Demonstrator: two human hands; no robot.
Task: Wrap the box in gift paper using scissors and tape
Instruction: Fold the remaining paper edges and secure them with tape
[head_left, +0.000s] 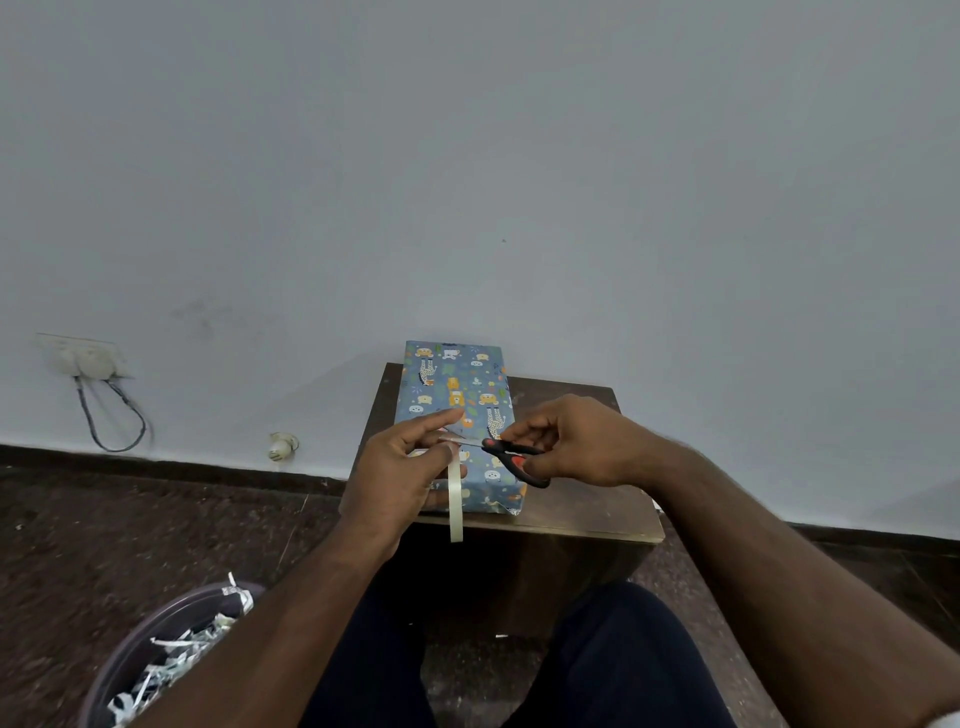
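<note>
A box wrapped in blue animal-print gift paper (454, 387) lies lengthways on a small brown wooden table (587, 499). Above its near half, my left hand (400, 467) pinches a pale strip of tape (455, 499) that hangs down past the table's front edge. My right hand (576, 447) grips black-and-red scissors (511, 457), whose blades point left and meet the tape just below my left fingers. The tape roll is hidden behind my left hand, if it is there at all.
A purple bin (156, 654) with paper scraps stands at the lower left on the dark floor. A wall socket with a looped cable (88, 364) is on the grey wall at the left. My legs in dark trousers (613, 654) are below the table.
</note>
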